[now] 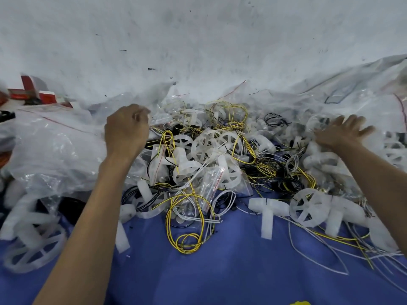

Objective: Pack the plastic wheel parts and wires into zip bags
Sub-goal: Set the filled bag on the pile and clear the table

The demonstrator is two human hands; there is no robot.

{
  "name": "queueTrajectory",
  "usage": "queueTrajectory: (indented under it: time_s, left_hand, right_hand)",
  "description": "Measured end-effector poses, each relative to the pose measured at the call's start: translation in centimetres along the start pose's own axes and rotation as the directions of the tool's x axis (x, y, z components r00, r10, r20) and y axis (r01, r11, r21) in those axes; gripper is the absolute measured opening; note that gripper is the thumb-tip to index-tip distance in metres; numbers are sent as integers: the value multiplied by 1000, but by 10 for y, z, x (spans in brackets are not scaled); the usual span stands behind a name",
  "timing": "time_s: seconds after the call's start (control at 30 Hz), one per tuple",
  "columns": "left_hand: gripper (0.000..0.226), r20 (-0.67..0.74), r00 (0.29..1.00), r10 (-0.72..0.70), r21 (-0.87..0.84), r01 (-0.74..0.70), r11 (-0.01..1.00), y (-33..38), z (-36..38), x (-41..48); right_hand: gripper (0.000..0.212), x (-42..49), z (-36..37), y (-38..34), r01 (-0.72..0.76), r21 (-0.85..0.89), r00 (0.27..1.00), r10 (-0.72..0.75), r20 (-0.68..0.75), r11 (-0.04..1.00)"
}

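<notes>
So the whole desk [220, 276] has a blue cover on it, and the middle is one big tangled pile of wheel parts [204, 146], those whitish translucent spoked plastic rings, mixed up with wires [189, 219] in yellow, black and white. A few small zip bags [210, 181] with red strips are lying in the mess near the middle, and at least one looks like it has a wheel inside. Left hand [126, 130] is reached out to the far left side of the pile with its fingers [141, 116] curled in on the crumpled edge of a big clear bag [55, 146] that's slumped over the left of the desk. It's a bit blurry there, but it does look like a grip. Right hand [340, 134] is over on the far right, palm down, fingers spread wide and resting flat on top of the wheel parts there, not closed on anything. Nearer to the camera, a loose T-shaped piece [267, 213] sits on the blue just left of a single wheel [309, 206], and another wheel [33, 252] lies at the near left. Some red boxes [44, 95] are at the far left, with a scuffed white wall [198, 40] behind everything.
</notes>
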State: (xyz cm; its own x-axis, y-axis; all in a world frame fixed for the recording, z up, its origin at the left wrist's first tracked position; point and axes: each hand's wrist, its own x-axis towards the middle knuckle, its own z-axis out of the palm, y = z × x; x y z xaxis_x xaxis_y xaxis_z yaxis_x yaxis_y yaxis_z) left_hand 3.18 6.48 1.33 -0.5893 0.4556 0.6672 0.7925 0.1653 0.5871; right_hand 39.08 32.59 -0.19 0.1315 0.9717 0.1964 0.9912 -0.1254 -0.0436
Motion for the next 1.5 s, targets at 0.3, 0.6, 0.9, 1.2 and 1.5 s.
queueTrajectory:
  time_s: [0.3, 0.6, 0.9, 1.2, 1.5]
  left_hand:
    - [15, -51, 912, 408, -187, -410, 893, 62, 25, -43]
    - [29, 454, 382, 805, -486, -650, 583, 37, 8, -119]
    - [26, 748, 351, 564, -372, -482, 793, -10, -15, -111]
    - [34, 648, 542, 535, 0, -702, 712, -24, -41, -101]
    - [44, 457, 749, 480, -31, -526, 850, -5, -27, -143]
  right_hand:
    - [56, -101, -51, -84, 245, 955, 776, -624, -91, 165]
    - [51, -133, -11, -95, -500, 836, 558, -823, 110, -227]
    - [20, -134, 2, -71, 175, 981, 674, -737, -53, 90]
    - [9, -187, 1, -35, 600, 788, 460, -865, -201, 136]
    - [67, -202, -35, -37, -565, 825, 267, -941, 207, 22]
